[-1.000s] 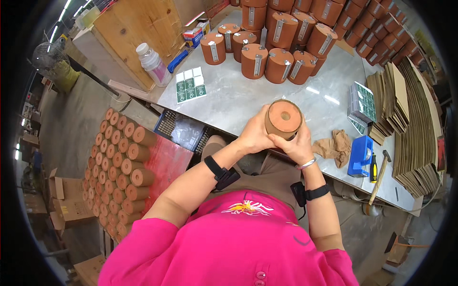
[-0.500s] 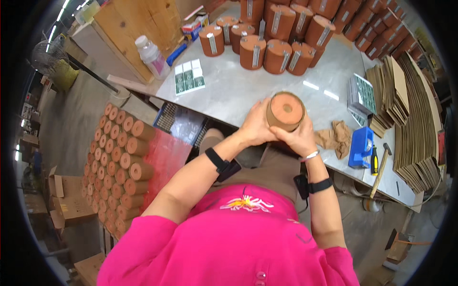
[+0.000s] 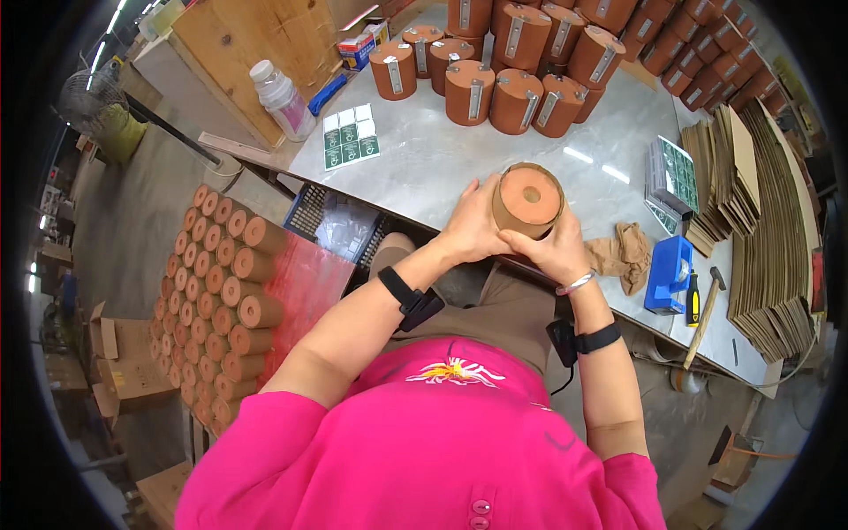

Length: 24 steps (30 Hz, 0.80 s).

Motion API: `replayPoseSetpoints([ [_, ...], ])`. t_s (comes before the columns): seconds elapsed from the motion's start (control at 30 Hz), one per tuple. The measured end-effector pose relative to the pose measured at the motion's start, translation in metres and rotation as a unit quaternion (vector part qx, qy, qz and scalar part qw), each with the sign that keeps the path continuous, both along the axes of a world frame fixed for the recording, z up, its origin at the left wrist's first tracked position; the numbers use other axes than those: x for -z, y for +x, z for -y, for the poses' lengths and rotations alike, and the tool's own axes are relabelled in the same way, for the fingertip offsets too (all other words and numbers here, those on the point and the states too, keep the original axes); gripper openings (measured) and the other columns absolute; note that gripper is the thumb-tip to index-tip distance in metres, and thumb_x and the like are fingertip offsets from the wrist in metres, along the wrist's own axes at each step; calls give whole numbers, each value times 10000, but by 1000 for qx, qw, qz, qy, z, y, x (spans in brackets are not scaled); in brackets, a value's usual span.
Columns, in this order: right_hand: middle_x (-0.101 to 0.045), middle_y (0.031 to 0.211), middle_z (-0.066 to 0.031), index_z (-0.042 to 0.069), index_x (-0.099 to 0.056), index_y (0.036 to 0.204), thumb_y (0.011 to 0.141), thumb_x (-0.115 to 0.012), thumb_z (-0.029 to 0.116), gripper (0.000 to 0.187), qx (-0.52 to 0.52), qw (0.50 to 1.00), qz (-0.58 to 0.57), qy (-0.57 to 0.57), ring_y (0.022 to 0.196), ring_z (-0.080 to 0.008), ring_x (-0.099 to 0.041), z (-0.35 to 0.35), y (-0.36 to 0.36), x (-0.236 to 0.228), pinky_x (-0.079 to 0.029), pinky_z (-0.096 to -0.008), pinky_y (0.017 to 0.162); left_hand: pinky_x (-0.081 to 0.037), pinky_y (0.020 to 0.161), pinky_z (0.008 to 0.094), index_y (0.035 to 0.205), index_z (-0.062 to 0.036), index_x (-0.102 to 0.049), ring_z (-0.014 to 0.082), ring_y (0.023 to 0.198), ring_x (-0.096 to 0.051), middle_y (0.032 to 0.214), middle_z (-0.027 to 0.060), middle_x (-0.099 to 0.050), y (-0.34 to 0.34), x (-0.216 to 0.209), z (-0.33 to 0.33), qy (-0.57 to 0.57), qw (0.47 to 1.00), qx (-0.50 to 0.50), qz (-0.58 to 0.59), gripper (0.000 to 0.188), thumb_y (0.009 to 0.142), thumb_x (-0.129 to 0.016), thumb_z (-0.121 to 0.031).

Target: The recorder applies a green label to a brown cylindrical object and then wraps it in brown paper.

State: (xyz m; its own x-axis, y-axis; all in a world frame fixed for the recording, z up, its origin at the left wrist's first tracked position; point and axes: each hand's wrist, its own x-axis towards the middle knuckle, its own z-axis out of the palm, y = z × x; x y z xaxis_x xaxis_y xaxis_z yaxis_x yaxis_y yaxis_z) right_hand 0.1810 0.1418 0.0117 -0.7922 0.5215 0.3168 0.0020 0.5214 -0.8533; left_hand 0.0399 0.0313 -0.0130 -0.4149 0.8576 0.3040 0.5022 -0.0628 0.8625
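Observation:
Between both my hands, at the near edge of the grey table, is a reddish-brown cylinder [image 3: 532,200] with a round recess in its end face, which tilts up toward me. A brown band runs around its side. My left hand [image 3: 477,225] wraps its left side, and my right hand [image 3: 555,250] grips the right and near side with the thumb along the rim. The undersides of both hands are hidden. To the right of my right hand lies a crumpled brown cloth [image 3: 620,256]. Farther off stand finished-looking cylinders [image 3: 470,93] with metal strips on their sides.
Left of me, many similar cylinders [image 3: 216,300] are stacked on their sides by red plastic film [image 3: 309,291]. Green-and-white label sheets [image 3: 351,137] lie on the table [image 3: 424,168]. At right are a blue tape dispenser [image 3: 669,274], a screwdriver [image 3: 692,300], a hammer [image 3: 704,318] and cardboard sheets [image 3: 768,238].
The cylinder has risen slightly in the picture and turned a little in my hands, showing more of its near side. Both hands keep their hold.

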Motion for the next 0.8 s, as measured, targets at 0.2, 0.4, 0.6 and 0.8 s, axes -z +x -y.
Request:
replayPoseSetpoints([
  [0.2,-658,1222,-186,-13,-510,1340,669,-911,305,844,12,999,24,-22,1130,-280,-654,5,7,-13,-517,-389,971,-216,1153,604,1331,-65,-465,361,1222,-557,1249,119,-609,4,-6,4,-4,1000,18,-1,936,575,-897,-409],
  [0.4,-657,1188,-159,-72,-529,1333,964,-623,360,576,-53,977,55,-201,1017,-213,-647,-10,45,-32,-529,-342,884,-207,1154,647,1290,-145,-546,252,1315,-539,1308,48,-607,-7,-36,14,104,916,-3,-386,752,616,-862,-247],
  [0.6,-665,1136,-167,-70,-522,1335,952,-653,383,608,-60,978,107,-167,989,-218,-654,2,25,-38,-529,-342,867,-231,1155,636,1223,-160,-597,236,1356,-503,1335,28,-594,-21,-39,7,126,830,32,-542,584,675,-795,-192],
  [0.8,-653,1180,-246,-46,-506,1356,837,-768,349,703,1,999,41,-25,1093,-334,-649,-1,28,-22,-504,-372,934,-304,1161,506,1336,-133,-520,342,1401,-408,1404,147,-503,-17,-61,21,50,909,74,-407,616,759,-736,-139],
])
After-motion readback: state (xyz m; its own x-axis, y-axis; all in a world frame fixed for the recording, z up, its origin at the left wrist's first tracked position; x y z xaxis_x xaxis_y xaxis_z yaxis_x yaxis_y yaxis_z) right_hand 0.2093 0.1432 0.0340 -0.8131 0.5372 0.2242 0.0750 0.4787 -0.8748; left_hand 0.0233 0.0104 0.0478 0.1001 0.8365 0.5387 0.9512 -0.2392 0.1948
